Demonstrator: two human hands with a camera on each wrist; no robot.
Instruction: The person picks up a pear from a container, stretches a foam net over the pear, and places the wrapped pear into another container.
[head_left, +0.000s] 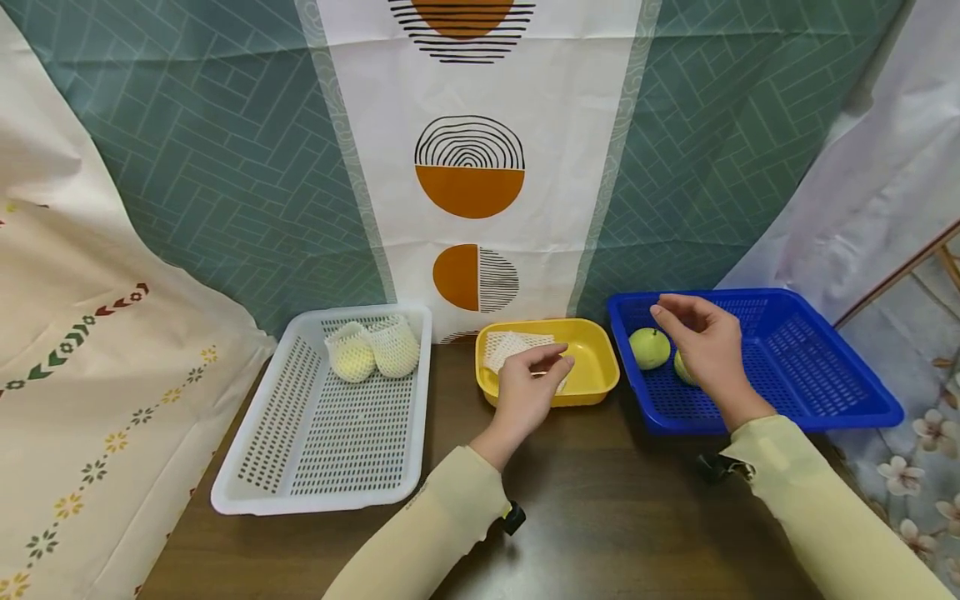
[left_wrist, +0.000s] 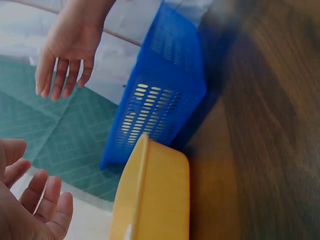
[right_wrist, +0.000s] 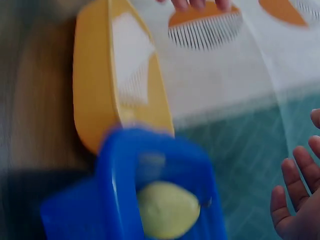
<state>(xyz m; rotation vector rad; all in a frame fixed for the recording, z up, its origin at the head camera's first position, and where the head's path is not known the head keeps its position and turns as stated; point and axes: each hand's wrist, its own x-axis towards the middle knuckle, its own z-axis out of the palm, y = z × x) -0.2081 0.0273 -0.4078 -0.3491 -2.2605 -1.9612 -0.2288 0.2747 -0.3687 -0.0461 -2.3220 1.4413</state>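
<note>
My left hand [head_left: 525,392] hovers at the near side of a yellow tray [head_left: 592,397], its fingers loosely bent and nothing between them. White foam fruit nets [head_left: 513,346] lie inside that tray, partly hidden behind the hand. Over the left part of a blue basket [head_left: 817,358] is my right hand [head_left: 705,346], also empty, with relaxed fingers. Below it sits a yellow-green pear [head_left: 649,348] with a short stem, seen larger in the right wrist view. A second pear [head_left: 682,368] is mostly covered by the right hand.
On the left stands a white basket [head_left: 255,487]. Two pale fruits [head_left: 397,350] in foam nets rest at its back. All three containers share a dark wooden table [head_left: 585,517]. A patterned cloth [head_left: 247,167] hangs right behind them.
</note>
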